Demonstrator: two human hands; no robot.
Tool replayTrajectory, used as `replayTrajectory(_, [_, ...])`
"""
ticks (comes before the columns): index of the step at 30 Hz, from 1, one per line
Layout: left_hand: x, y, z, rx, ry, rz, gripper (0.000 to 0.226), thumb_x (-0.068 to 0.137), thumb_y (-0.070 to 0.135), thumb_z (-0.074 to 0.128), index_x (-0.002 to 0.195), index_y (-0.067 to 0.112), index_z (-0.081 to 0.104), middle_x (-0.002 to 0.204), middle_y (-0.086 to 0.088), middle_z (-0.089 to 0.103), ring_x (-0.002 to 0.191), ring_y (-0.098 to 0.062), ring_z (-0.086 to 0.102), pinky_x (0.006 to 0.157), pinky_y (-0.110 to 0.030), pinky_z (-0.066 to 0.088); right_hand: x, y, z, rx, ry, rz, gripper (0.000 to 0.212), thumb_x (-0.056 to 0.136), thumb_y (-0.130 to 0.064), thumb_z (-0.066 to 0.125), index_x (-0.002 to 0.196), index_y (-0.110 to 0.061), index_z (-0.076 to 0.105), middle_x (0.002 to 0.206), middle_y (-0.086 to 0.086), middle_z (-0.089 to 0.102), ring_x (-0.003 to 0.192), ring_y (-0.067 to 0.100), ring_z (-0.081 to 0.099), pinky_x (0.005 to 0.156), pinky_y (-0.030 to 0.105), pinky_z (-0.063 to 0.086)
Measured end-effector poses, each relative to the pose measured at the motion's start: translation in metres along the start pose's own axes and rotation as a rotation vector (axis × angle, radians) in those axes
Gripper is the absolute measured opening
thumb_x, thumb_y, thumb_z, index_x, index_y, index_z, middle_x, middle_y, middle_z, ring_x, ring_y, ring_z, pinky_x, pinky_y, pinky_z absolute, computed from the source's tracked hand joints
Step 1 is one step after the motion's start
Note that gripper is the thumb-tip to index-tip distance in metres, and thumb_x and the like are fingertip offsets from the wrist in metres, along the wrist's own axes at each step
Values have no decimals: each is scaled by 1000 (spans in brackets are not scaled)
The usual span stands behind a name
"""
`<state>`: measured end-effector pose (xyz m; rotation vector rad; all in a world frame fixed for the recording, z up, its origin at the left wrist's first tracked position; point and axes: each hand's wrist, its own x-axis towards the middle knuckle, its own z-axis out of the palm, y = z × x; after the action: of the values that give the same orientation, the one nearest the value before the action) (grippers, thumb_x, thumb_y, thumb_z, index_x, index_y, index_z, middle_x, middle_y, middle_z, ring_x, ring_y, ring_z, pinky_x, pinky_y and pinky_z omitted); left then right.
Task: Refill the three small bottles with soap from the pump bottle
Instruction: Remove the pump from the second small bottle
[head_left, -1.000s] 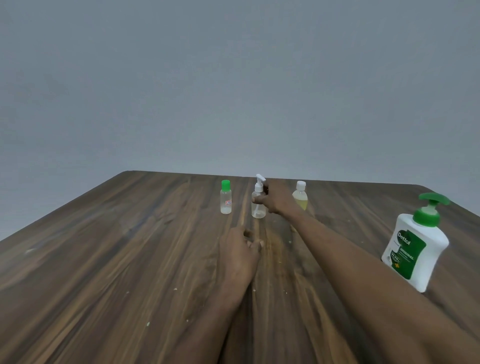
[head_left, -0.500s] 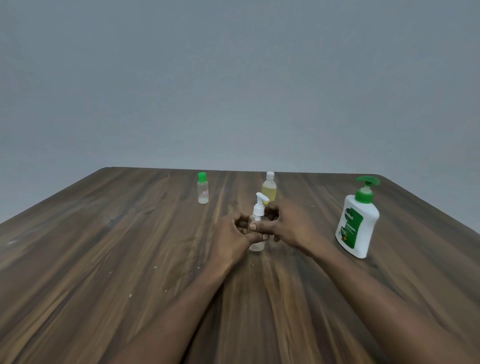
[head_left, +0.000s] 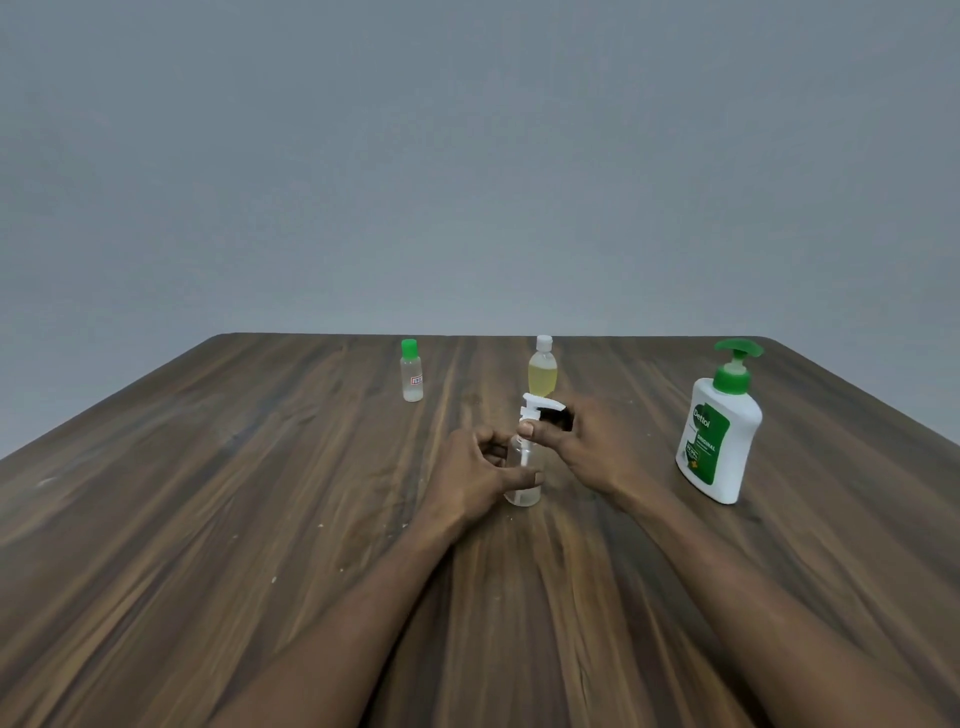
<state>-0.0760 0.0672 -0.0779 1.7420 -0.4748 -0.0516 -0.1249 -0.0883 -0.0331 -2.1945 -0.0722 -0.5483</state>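
Note:
A small clear spray bottle (head_left: 524, 491) with a white spray head stands mid-table. My left hand (head_left: 475, 480) wraps its body. My right hand (head_left: 587, 447) pinches the white spray head at its neck, thumb in front. Behind them stands a small bottle of yellow liquid with a white cap (head_left: 542, 370), and farther left a small clear bottle with a green cap (head_left: 411, 371). The white soap pump bottle with a green pump (head_left: 719, 431) stands to the right, apart from both hands.
The brown wooden table (head_left: 208, 519) runs to a far edge just behind the bottles and to a right edge past the pump bottle. A plain grey wall lies beyond. Small pale crumbs dot the wood near my left forearm.
The spray bottle came from the back row toward me in my right hand. My left hand closed around its body, and my right thumb and fingers shifted up to the spray head.

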Motion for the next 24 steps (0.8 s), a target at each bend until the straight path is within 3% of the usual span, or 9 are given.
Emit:
replayTrajectory(2, [1, -2, -2, -14, -34, 2, 38, 62, 10, 94, 95, 9, 75, 82, -13, 75, 73, -17, 68, 77, -48, 60, 0, 0, -5, -58, -63, -49, 20, 92, -25, 69, 101, -8, 70, 88, 17, 67, 68, 9, 50, 64, 20, 39])
replayTrajectory(4, [1, -3, -3, -21, -39, 16, 37, 62, 10, 94, 95, 12, 75, 83, -9, 77, 74, -16, 70, 76, -43, 60, -2, 1, -8, 17, -139, -20, 21, 95, -21, 66, 114, -13, 66, 99, 14, 68, 78, 7, 54, 73, 20, 43])
replayTrajectory(6, [2, -3, -2, -25, -32, 24, 38, 62, 10, 94, 96, 12, 76, 84, -4, 78, 76, -16, 72, 75, -40, 61, -5, 5, -7, 230, -191, 49, 38, 95, -14, 64, 131, -19, 54, 111, 9, 66, 93, 11, 59, 88, 27, 48])
replayTrajectory(8, [3, -4, -2, -21, -18, 24, 39, 62, 11, 95, 97, 11, 76, 85, -4, 79, 77, -16, 74, 75, -38, 62, -7, 9, -5, 396, -168, 103, 59, 92, -10, 68, 142, -21, 38, 117, 6, 65, 101, 11, 62, 92, 29, 51])
replayTrajectory(11, [4, -5, -1, -17, -2, 24, 39, 63, 10, 93, 98, 11, 76, 87, -9, 79, 83, -26, 76, 79, -45, 62, -7, 8, 5, 398, -24, 147, 82, 79, -14, 82, 145, -18, 33, 110, 5, 64, 91, 9, 62, 83, 23, 53])
replayTrajectory(13, [4, -5, 0, -20, -4, 27, 38, 63, 9, 93, 97, 11, 76, 87, -10, 78, 81, -25, 75, 80, -49, 61, -5, 6, 14, 404, 55, 148, 85, 77, -8, 83, 146, -12, 33, 102, 6, 62, 85, 8, 60, 79, 20, 52])
replayTrajectory(18, [5, -7, 0, -41, 12, 16, 40, 65, 10, 94, 100, 6, 74, 91, -10, 79, 84, -22, 75, 84, -48, 61, -3, 9, 19, 428, 63, 83, 78, 92, 3, 62, 154, -20, 20, 110, 7, 70, 104, 16, 66, 97, 32, 50])
replayTrajectory(21, [5, -7, 0, -40, 21, 20, 39, 65, 9, 94, 98, 7, 74, 88, -9, 78, 79, -18, 72, 80, -44, 61, -5, 10, 21, 459, 69, 70, 84, 90, -1, 67, 155, -23, 19, 113, 3, 63, 100, 6, 63, 88, 27, 53])
replayTrajectory(24, [5, -7, 2, -16, 14, 39, 37, 66, 12, 93, 99, 10, 75, 83, -3, 76, 76, -13, 70, 77, -42, 60, -3, 14, 27, 381, 116, 69, 94, 82, -14, 80, 155, -27, 22, 103, 8, 63, 92, 16, 63, 77, 31, 57])
